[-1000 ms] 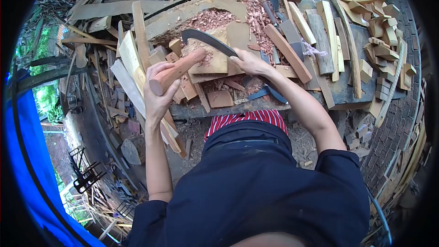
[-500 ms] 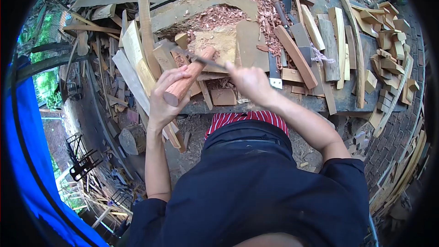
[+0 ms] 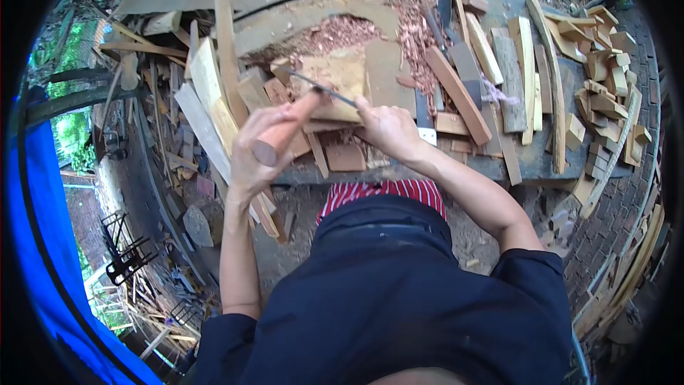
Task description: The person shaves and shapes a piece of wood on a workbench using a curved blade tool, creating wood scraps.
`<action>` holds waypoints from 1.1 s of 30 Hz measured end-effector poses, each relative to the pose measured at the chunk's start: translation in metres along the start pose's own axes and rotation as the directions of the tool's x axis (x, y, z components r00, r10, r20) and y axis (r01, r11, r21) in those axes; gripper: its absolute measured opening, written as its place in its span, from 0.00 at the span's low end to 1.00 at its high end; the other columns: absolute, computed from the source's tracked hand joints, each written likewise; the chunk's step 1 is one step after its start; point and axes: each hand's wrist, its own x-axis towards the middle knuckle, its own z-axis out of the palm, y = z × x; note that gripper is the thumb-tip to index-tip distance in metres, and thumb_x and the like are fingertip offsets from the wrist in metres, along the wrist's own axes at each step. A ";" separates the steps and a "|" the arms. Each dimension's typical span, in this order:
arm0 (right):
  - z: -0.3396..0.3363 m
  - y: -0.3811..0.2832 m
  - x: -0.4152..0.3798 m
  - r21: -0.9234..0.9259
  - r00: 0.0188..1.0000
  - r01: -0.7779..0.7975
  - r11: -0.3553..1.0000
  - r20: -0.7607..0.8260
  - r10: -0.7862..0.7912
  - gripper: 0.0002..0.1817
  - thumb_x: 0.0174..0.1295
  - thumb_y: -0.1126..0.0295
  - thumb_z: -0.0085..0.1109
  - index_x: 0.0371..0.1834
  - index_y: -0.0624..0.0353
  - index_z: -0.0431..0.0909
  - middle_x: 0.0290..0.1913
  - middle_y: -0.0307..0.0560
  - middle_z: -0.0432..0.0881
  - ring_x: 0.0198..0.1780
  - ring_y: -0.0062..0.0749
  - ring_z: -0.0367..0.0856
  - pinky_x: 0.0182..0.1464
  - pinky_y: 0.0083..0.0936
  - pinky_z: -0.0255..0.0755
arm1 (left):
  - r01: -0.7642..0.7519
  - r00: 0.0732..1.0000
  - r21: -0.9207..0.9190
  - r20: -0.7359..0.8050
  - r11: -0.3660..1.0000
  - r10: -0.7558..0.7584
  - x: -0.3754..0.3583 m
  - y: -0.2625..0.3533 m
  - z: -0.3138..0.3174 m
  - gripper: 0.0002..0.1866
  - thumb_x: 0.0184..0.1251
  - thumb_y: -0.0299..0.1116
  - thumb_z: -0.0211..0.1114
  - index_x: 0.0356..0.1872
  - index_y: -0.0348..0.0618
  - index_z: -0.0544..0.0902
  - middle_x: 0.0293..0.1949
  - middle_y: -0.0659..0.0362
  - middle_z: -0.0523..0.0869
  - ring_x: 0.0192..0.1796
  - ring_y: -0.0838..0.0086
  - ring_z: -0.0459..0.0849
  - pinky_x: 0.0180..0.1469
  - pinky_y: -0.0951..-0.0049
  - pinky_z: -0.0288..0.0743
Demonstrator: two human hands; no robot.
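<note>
My left hand [image 3: 249, 157] is wrapped around a reddish round wooden piece [image 3: 286, 130], holding it tilted with its flat end towards me. My right hand [image 3: 390, 130] is closed on the handle of a knife [image 3: 324, 90], most of the handle being hidden in the fist. The long dark blade points to the left and appears nearly edge-on, crossing at the far end of the wooden piece. Under that end sits a pale chopping block [image 3: 345, 75] with reddish shavings [image 3: 345, 31] behind it.
Cut wood lies along the bench [image 3: 527, 169], including a reddish-brown bar [image 3: 459, 96] and a grey slat [image 3: 511, 82]. Small offcuts [image 3: 605, 103] are heaped at the right. Long pale boards [image 3: 212, 93] lean at the left, and a log [image 3: 203, 224] is on the ground.
The blade has turned from showing its broad side to nearly edge-on. My right hand has shifted slightly right and is less blurred. My left hand still holds the wooden piece, a little turned.
</note>
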 end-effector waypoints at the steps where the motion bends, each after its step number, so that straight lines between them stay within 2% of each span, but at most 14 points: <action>1: -0.009 -0.014 -0.011 0.032 0.998 0.049 0.998 -0.033 -0.048 0.14 0.62 0.71 0.47 0.51 0.58 0.65 0.21 0.55 0.81 0.23 0.53 0.82 0.23 0.48 0.73 | 0.025 0.999 -0.015 0.022 1.000 -0.025 -0.004 -0.001 0.000 0.24 0.42 0.19 0.68 0.47 0.40 0.82 0.51 0.49 0.82 0.58 0.59 0.80 0.62 0.64 0.71; 8: 0.002 -0.008 0.011 0.074 0.996 0.039 0.997 -0.080 -0.033 0.16 0.61 0.74 0.46 0.52 0.57 0.67 0.22 0.58 0.81 0.26 0.55 0.82 0.26 0.51 0.73 | 0.034 0.999 -0.073 -0.029 0.997 -0.036 0.004 -0.003 -0.007 0.23 0.44 0.20 0.68 0.48 0.40 0.82 0.51 0.49 0.82 0.58 0.58 0.80 0.62 0.64 0.71; 10: -0.010 -0.017 0.004 0.047 0.998 0.054 0.997 -0.048 -0.051 0.16 0.60 0.74 0.47 0.52 0.56 0.67 0.21 0.56 0.81 0.25 0.54 0.82 0.26 0.50 0.74 | -0.028 0.999 0.000 0.041 1.000 0.028 0.007 0.005 -0.006 0.23 0.44 0.20 0.67 0.47 0.40 0.82 0.51 0.49 0.82 0.58 0.58 0.80 0.61 0.64 0.72; 13: -0.011 -0.012 -0.009 0.076 1.000 -0.006 0.997 0.011 0.005 0.14 0.60 0.72 0.49 0.50 0.56 0.67 0.21 0.55 0.81 0.25 0.54 0.83 0.26 0.49 0.75 | -0.032 0.999 -0.010 0.028 0.999 0.032 0.006 0.003 -0.002 0.23 0.43 0.20 0.66 0.47 0.40 0.82 0.51 0.50 0.82 0.58 0.58 0.80 0.61 0.65 0.72; 14: -0.003 -0.003 0.000 0.025 0.993 -0.106 0.994 0.064 0.104 0.12 0.61 0.71 0.50 0.47 0.56 0.66 0.21 0.56 0.81 0.26 0.56 0.83 0.27 0.49 0.75 | -0.029 0.999 0.003 0.017 1.000 0.029 0.005 0.003 -0.002 0.23 0.42 0.20 0.66 0.47 0.40 0.82 0.51 0.50 0.82 0.58 0.58 0.81 0.61 0.64 0.72; 17: 0.018 0.011 0.006 0.043 0.993 -0.115 0.992 0.008 0.114 0.12 0.61 0.71 0.50 0.47 0.56 0.65 0.22 0.57 0.81 0.28 0.57 0.83 0.29 0.50 0.75 | -0.038 0.999 -0.010 -0.016 0.999 0.038 0.001 -0.005 -0.002 0.23 0.42 0.21 0.66 0.46 0.41 0.83 0.51 0.50 0.83 0.57 0.59 0.81 0.61 0.63 0.72; 19: 0.015 0.000 -0.006 0.056 0.987 -0.137 0.989 0.094 0.131 0.13 0.61 0.71 0.51 0.48 0.57 0.65 0.24 0.58 0.82 0.30 0.57 0.83 0.31 0.51 0.75 | 0.090 0.996 -0.087 -0.022 0.992 -0.092 -0.006 -0.005 -0.003 0.22 0.43 0.21 0.67 0.46 0.42 0.83 0.50 0.51 0.83 0.58 0.60 0.80 0.62 0.62 0.71; 21: 0.003 -0.003 -0.001 0.048 0.985 -0.144 0.988 0.099 0.139 0.15 0.59 0.75 0.46 0.50 0.59 0.67 0.24 0.57 0.83 0.29 0.51 0.85 0.30 0.49 0.77 | 0.064 0.998 -0.104 -0.004 0.993 -0.065 0.003 0.000 -0.010 0.22 0.44 0.22 0.68 0.46 0.42 0.83 0.50 0.51 0.82 0.59 0.61 0.80 0.63 0.63 0.70; 22: 0.011 0.007 0.004 0.050 0.980 -0.170 0.984 0.113 0.163 0.14 0.59 0.74 0.47 0.49 0.59 0.66 0.24 0.58 0.82 0.29 0.53 0.84 0.30 0.51 0.76 | 0.036 0.999 -0.098 0.011 0.995 -0.035 0.004 -0.003 -0.007 0.22 0.45 0.22 0.68 0.47 0.40 0.82 0.50 0.50 0.82 0.60 0.61 0.79 0.63 0.63 0.69; 25: 0.022 0.026 0.014 0.236 0.991 -0.127 0.963 0.081 0.111 0.11 0.61 0.73 0.46 0.47 0.60 0.66 0.24 0.59 0.82 0.28 0.59 0.82 0.29 0.52 0.74 | 0.087 0.993 -0.155 -0.065 0.984 -0.098 0.000 -0.014 -0.004 0.22 0.45 0.21 0.68 0.47 0.39 0.82 0.50 0.50 0.81 0.60 0.60 0.79 0.63 0.63 0.69; 28: -0.001 0.003 0.010 0.084 0.985 -0.136 0.987 0.116 0.126 0.12 0.61 0.74 0.46 0.48 0.60 0.66 0.25 0.58 0.82 0.27 0.58 0.82 0.27 0.51 0.74 | 0.116 0.991 -0.181 -0.048 0.977 -0.127 -0.007 -0.010 -0.005 0.21 0.46 0.21 0.67 0.47 0.38 0.82 0.50 0.50 0.81 0.60 0.59 0.79 0.62 0.62 0.69; 29: -0.011 -0.007 0.009 0.089 0.985 -0.130 0.988 0.126 0.118 0.12 0.61 0.74 0.46 0.48 0.60 0.66 0.25 0.58 0.82 0.27 0.58 0.82 0.27 0.51 0.74 | 0.128 0.989 -0.179 -0.051 0.975 -0.139 -0.007 -0.009 -0.005 0.21 0.46 0.21 0.67 0.47 0.38 0.82 0.50 0.50 0.81 0.60 0.59 0.79 0.62 0.62 0.69; 31: -0.024 -0.024 0.002 0.184 1.000 0.010 0.983 -0.018 -0.007 0.10 0.64 0.71 0.49 0.46 0.60 0.64 0.22 0.59 0.80 0.25 0.59 0.80 0.27 0.53 0.72 | 0.109 0.992 -0.144 -0.045 0.983 -0.117 -0.005 -0.005 -0.005 0.22 0.46 0.21 0.67 0.47 0.39 0.82 0.51 0.50 0.81 0.60 0.59 0.79 0.62 0.62 0.70; 33: -0.015 -0.022 -0.002 0.103 0.999 0.041 0.994 -0.002 -0.041 0.13 0.62 0.73 0.49 0.49 0.60 0.65 0.21 0.56 0.80 0.24 0.55 0.80 0.24 0.49 0.72 | 0.100 0.993 -0.150 -0.048 0.984 -0.108 -0.002 -0.005 -0.005 0.23 0.44 0.21 0.67 0.47 0.40 0.82 0.50 0.50 0.81 0.60 0.58 0.79 0.61 0.62 0.71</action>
